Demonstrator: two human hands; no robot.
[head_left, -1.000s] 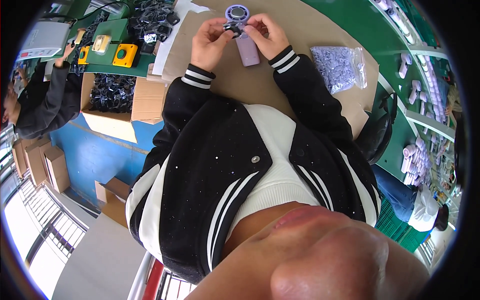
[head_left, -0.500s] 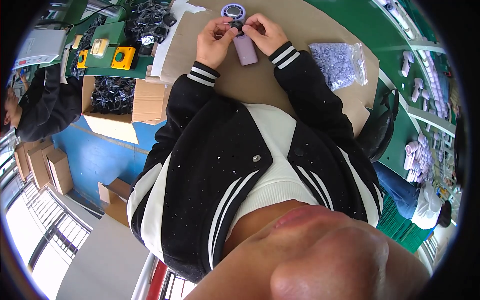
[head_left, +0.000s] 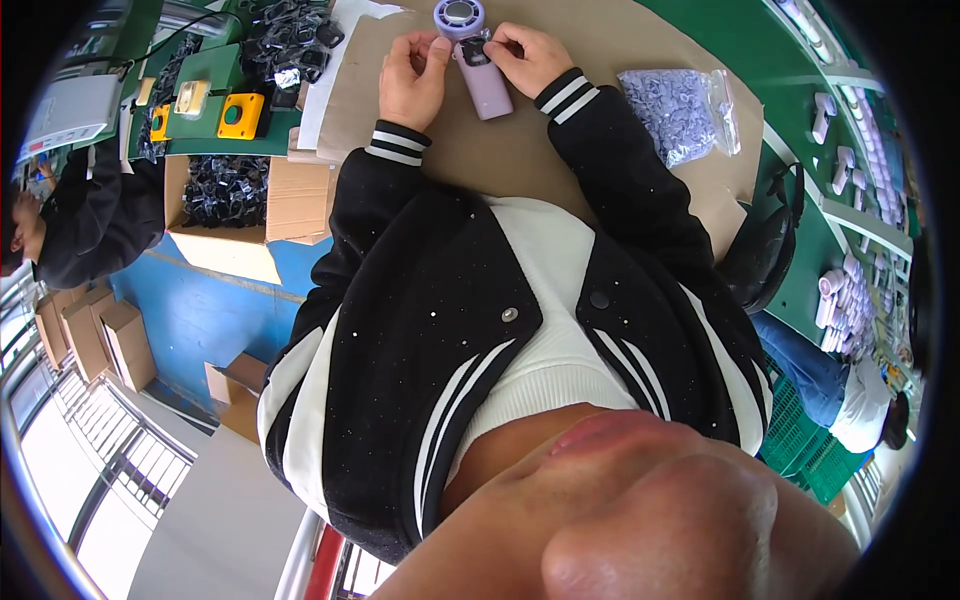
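Note:
A purple handheld fan (head_left: pixel 488 92) lies on the brown board, its round head pointing away from me. At its neck sits a small black plastic part (head_left: pixel 475 50). My right hand (head_left: pixel 530 58) is closed, thumb and fingertips pinching at this part's right edge. On the other side, my left hand (head_left: pixel 412 82) is beside the fan head, its thumb raised and apart from the bent fingers, with nothing visible in it. Whether the left thumb touches the fan I cannot tell.
Right of my hands lies a clear bag (head_left: pixel 672 115) of small purple parts. A cardboard box (head_left: pixel 222 245) of black parts stands left, below a yellow button box (head_left: pixel 241 115). Black pieces (head_left: pixel 295 40) pile at the far left. Purple fans (head_left: pixel 845 305) line the right; another person (head_left: pixel 95 220) sits left.
My left hand has drawn left, off the black part, and its fingers have parted. The black part now lies flat against the fan's neck. My right hand has stayed at its right edge.

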